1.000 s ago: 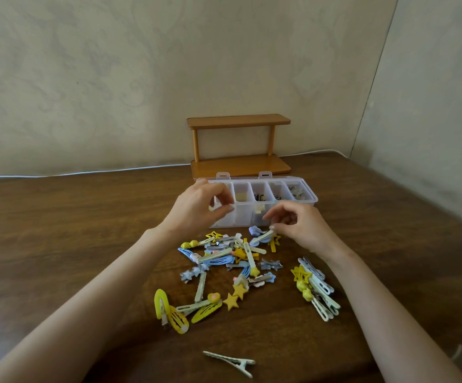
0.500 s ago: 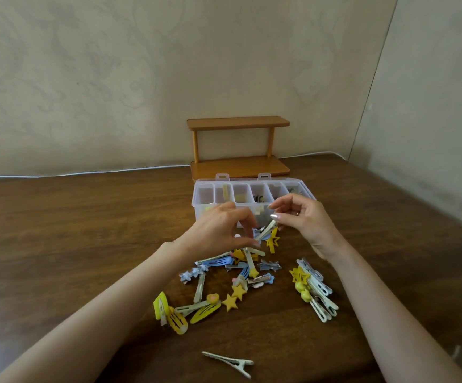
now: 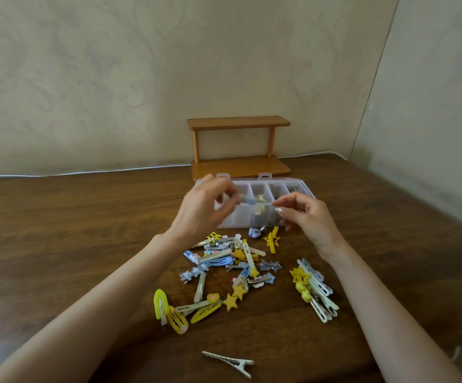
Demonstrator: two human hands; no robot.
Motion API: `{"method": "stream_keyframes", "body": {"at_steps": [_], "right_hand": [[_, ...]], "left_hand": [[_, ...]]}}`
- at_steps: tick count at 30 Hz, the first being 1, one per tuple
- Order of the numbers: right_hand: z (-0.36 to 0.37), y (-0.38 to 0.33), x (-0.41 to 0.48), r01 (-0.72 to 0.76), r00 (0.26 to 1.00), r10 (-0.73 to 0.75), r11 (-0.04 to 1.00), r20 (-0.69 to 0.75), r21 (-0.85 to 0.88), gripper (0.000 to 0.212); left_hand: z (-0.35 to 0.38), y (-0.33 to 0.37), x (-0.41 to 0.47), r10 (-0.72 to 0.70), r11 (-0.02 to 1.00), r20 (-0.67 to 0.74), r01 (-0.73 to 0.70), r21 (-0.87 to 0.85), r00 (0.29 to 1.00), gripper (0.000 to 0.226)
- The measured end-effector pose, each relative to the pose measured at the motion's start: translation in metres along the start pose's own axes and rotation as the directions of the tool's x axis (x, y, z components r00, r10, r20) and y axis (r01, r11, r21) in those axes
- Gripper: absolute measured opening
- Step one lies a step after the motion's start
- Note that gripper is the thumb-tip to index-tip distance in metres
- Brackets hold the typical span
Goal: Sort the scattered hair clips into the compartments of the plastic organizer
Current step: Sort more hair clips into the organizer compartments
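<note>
The clear plastic organizer (image 3: 308,191) stands open at the table's far middle, with small clips in several compartments. My left hand (image 3: 203,210) hovers over its left end and pinches a small blue clip (image 3: 248,200), which is blurred. Over the organizer's front right part, my right hand (image 3: 305,218) has thumb and forefinger pressed together; whether they hold anything is unclear. A scattered pile of yellow, blue and cream hair clips (image 3: 235,262) lies below both hands. A yellow star clip (image 3: 272,239) lies just in front of the organizer.
A bunch of white clips with yellow stars (image 3: 318,294) lies at the right of the pile. One cream clip (image 3: 229,362) lies alone near the front edge. A small wooden shelf (image 3: 239,145) stands behind the organizer. A white cable (image 3: 86,172) runs along the back wall.
My left hand dipped to the pile, then rose over the organizer's left end with a blue clip. My right hand lifted slightly, up in front of the organizer.
</note>
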State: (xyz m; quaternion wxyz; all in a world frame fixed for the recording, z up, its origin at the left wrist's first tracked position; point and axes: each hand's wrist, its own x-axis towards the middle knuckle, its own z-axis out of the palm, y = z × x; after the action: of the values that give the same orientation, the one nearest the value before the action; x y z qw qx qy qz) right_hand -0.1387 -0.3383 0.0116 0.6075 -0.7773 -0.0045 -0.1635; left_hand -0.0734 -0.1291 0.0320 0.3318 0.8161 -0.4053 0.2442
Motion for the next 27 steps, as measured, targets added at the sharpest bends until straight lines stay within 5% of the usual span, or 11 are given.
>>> {"method": "stream_keyframes", "body": {"at_steps": [3,6,15,22,27], "right_hand": [[0.0,0.002,0.001,-0.006,1.0,0.005,0.998,-0.011,-0.06,0.012],[0.001,0.004,0.001,-0.004,1.0,0.002,0.99,-0.012,-0.14,0.011],[0.003,0.004,-0.001,-0.003,1.0,-0.002,0.973,-0.018,-0.232,0.012],[0.004,0.003,-0.002,0.006,1.0,-0.01,0.965,-0.011,-0.262,0.013],[0.003,0.002,-0.002,0.012,1.0,-0.014,0.962,-0.007,-0.273,0.013]], "left_hand": [[-0.015,-0.005,0.006,-0.085,0.994,-0.286,0.101,0.044,0.954,0.012],[-0.027,-0.021,0.009,-0.163,0.96,-0.401,0.239,0.147,0.902,0.012],[-0.016,-0.057,-0.002,-0.117,0.864,-0.091,0.147,0.481,0.989,0.015],[-0.018,-0.059,0.0,-0.157,0.93,-0.062,0.169,0.325,0.986,0.02],[-0.017,-0.054,-0.001,-0.207,0.943,0.13,0.163,0.291,0.97,0.036]]}}
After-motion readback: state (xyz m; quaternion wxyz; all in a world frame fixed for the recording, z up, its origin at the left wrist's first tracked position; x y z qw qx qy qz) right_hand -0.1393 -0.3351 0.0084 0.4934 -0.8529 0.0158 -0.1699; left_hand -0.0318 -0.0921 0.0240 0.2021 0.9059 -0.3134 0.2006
